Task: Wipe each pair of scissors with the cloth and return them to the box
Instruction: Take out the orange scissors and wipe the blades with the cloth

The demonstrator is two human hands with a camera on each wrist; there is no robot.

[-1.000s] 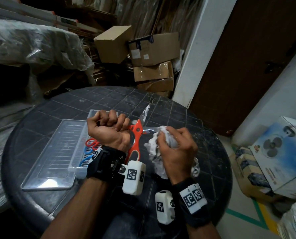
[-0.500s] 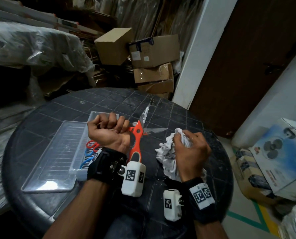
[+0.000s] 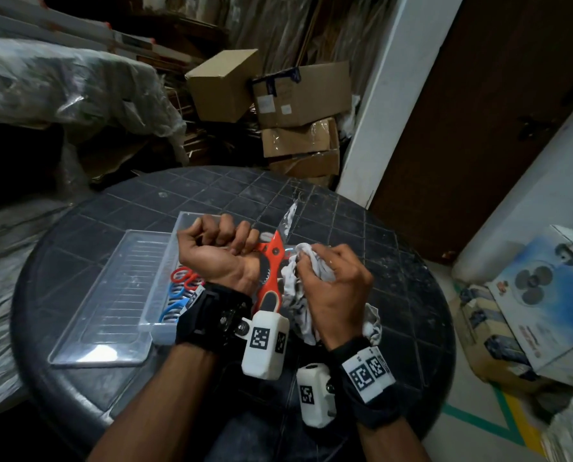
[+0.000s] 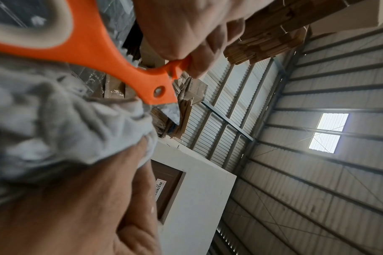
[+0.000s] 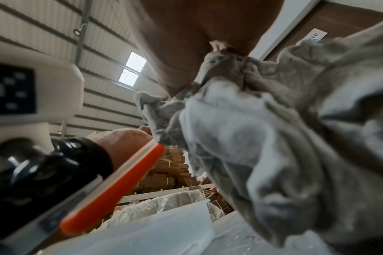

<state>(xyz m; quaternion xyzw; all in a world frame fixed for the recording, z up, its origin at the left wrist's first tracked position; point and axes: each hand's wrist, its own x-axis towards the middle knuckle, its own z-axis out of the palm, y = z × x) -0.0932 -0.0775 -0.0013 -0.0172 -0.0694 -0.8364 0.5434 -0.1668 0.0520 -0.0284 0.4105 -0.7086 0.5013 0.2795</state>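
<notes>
Cloth (image 3: 306, 261) back against scissors (image 3: 271, 261) blade — table edge (image 3: 443, 311) beyond

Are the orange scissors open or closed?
Open. In the head view the orange scissors, held by the left hand, show one blade pointing up and away while the cloth in the right hand covers the other.

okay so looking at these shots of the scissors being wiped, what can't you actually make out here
- Head view: the left hand covers one handle of the orange scissors, so its grip there is hidden.
- Head view: the cloth in the right hand hides most of one blade.
- Head view: the left wrist covers part of the clear plastic box, so the count of red and blue scissors inside is unclear.
- Right wrist view: the cloth is blurred and hides the blade.
</notes>
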